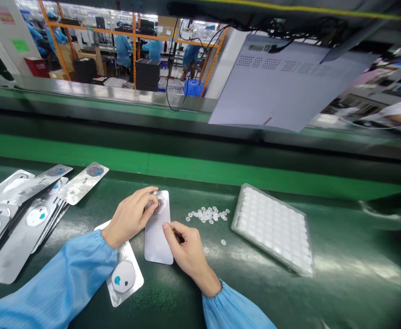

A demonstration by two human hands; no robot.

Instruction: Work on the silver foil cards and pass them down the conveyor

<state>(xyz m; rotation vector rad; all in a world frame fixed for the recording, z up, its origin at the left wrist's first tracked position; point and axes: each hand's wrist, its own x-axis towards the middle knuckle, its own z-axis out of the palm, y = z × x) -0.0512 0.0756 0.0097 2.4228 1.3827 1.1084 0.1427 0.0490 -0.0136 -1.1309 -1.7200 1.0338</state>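
Note:
A silver plate (156,237) with a hexagonal piece near its top lies on the green mat in front of me. My left hand (130,217) rests on its upper left edge, fingers curled and pressing at the hexagonal piece. My right hand (184,249) pinches the plate's right edge with thumb and forefinger. A second silver plate (125,276) with a white hexagon and blue mark lies under my left wrist. Both sleeves are light blue.
A fanned pile of silver plates (22,214) lies at the left. Several small white discs (209,214) are scattered right of my hands. Further right sits a clear tray (274,228) of white discs. A grey panel (282,87) hangs above the conveyor; people in blue work behind.

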